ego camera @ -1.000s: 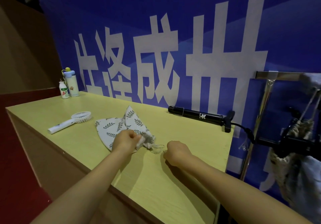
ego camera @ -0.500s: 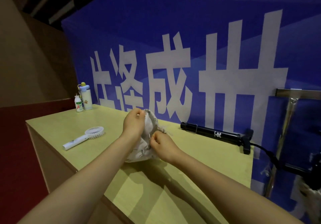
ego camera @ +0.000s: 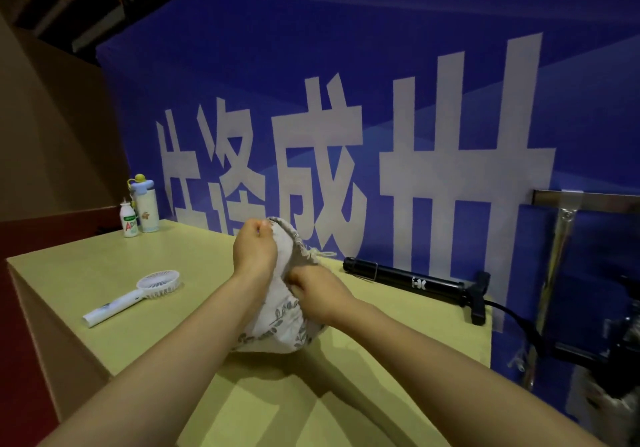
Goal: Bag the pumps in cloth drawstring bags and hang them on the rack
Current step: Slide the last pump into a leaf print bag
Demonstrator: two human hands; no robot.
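A white cloth drawstring bag (ego camera: 277,325) with a leaf print stands on the yellow-green table (ego camera: 194,249), its mouth raised. My left hand (ego camera: 254,249) grips the top rim of the bag's mouth. My right hand (ego camera: 317,292) grips the near right side of the mouth, lower down. A black pump (ego camera: 408,278) lies on the table behind and to the right of the bag, its T-handle (ego camera: 479,299) at the right end with a black hose running off the table. A metal rack (ego camera: 561,235) stands at the far right.
A white handheld fan (ego camera: 138,294) lies on the left of the table. A small white bottle (ego camera: 129,219) and a taller flask (ego camera: 147,205) stand at the back left corner. A blue banner hangs behind the table. Something dark and blurred hangs low on the rack at the right edge.
The bag lay flat on the table a second ago. Both hands have lifted it upright and pulled its mouth apart; my right hand has moved from the drawstring onto the rim.
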